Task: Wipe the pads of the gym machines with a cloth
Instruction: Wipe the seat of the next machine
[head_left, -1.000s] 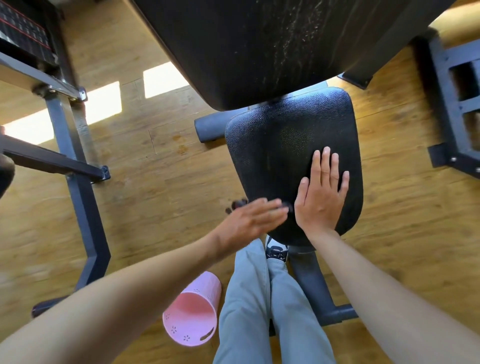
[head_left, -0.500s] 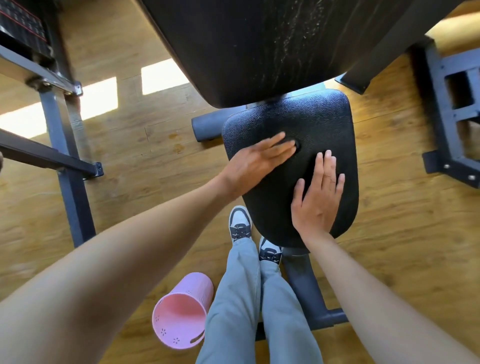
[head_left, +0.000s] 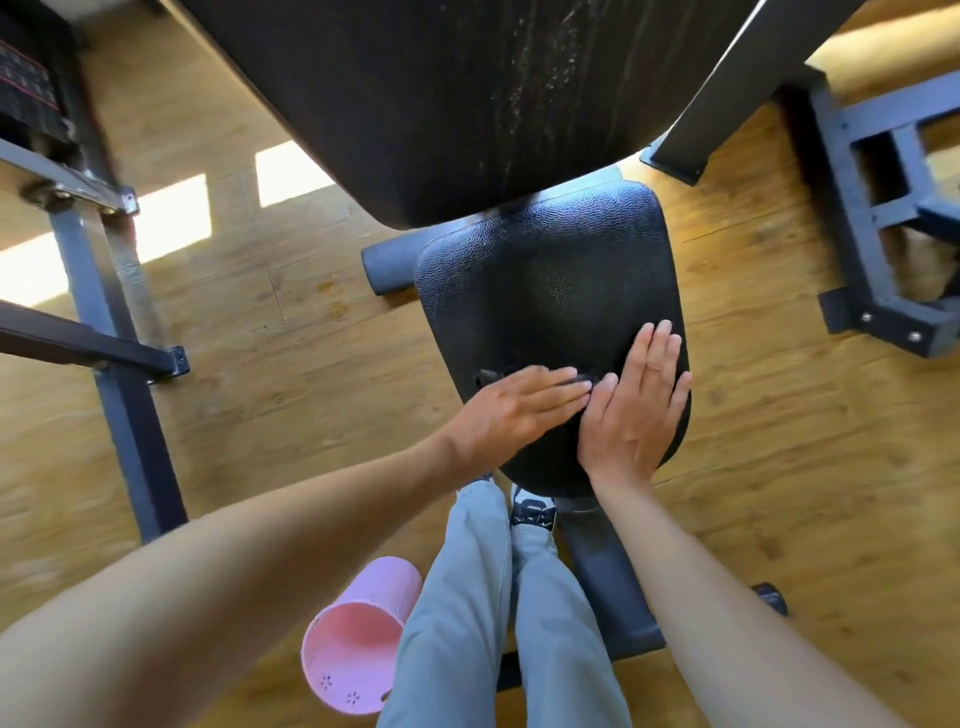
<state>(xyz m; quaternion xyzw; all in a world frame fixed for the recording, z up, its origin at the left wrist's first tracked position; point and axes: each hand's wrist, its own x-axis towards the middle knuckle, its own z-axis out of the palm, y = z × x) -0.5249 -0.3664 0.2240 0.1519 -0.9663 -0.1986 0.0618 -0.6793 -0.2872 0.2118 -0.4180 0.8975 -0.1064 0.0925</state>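
A black textured seat pad (head_left: 545, 280) is in the middle of the head view, under a large black back pad (head_left: 441, 104) streaked with pale marks. My left hand (head_left: 519, 410) lies flat with straight fingers on the pad's near left part. It presses a dark cloth (head_left: 488, 376), of which only small edges show beside the fingers. My right hand (head_left: 634, 405) rests flat on the pad's near right part, with its thumb touching my left fingertips.
A pink perforated bucket (head_left: 358, 654) lies tipped on the wooden floor by my legs (head_left: 467, 597). A dark metal machine frame (head_left: 119, 364) stands to the left and another frame (head_left: 872, 208) at the right. The seat's post and base (head_left: 602, 582) run beneath my right forearm.
My left hand slid with the cloth from the seat's upper middle back toward the near left edge, beside my right hand. My right hand stayed flat in about the same place.
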